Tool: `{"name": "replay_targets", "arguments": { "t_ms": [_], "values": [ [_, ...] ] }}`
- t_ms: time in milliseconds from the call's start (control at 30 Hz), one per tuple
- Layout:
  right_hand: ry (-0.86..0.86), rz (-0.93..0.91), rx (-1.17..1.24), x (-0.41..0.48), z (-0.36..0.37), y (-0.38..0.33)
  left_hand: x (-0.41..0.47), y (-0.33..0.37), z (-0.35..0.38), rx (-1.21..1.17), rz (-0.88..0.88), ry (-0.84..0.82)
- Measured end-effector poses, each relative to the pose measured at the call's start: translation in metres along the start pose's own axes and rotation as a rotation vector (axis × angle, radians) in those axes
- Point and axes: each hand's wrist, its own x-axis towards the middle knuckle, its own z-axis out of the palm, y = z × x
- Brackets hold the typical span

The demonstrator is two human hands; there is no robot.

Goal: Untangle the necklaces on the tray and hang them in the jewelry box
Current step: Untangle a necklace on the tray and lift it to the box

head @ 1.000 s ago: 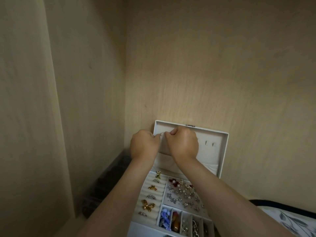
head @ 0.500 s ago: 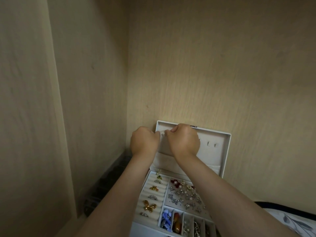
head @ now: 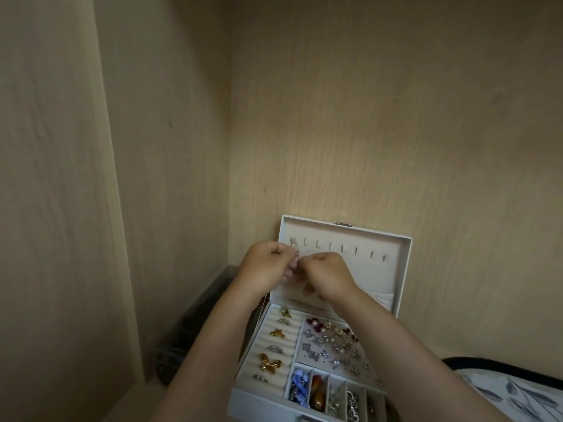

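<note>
Necklace [head: 297,254] is up at the open lid [head: 393,269] of the jewelry box [head: 243,400], its clasp end pinched between both hands, just below the leftmost of the hooks [head: 342,247] in the lid's row. Left hand [head: 268,269] grip: fingers curled, pinching the clasp end. Right hand [head: 327,277] grip: same, curled and pinching, knuckles toward the camera, touching the left. A thin strand of chain hangs under the left wrist, beside the box's left edge. Box tray: rings [head: 269,364] in the left rolls, earrings [head: 332,345] on the right pad, beads in the front bins [head: 335,397]. Dark container [head: 195,324] left of the box, patterned cloth [head: 518,394] at right, wood walls [head: 365,117] behind.
</note>
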Motion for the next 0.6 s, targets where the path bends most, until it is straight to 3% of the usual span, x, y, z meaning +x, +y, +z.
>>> {"name": "replay_targets", "arguments": {
  "t_ms": [133, 200, 367, 600],
  "values": [
    [-0.242, 0.03, 0.193, -0.017, -0.001, -0.003, -0.008, -0.002, -0.001, 0.052, 0.041, -0.044],
    [-0.274, 0.031, 0.255, -0.02, 0.001, -0.001, -0.01, -0.006, -0.003, 0.099, 0.05, -0.07],
    [-0.208, -0.057, 0.069, -0.009, 0.007, 0.01, -0.014, -0.018, -0.013, 0.197, 0.15, -0.068],
    [0.028, -0.184, -0.214, 0.001, 0.003, 0.018, -0.012, -0.027, 0.003, 0.214, 0.186, 0.008]
  ]
}}
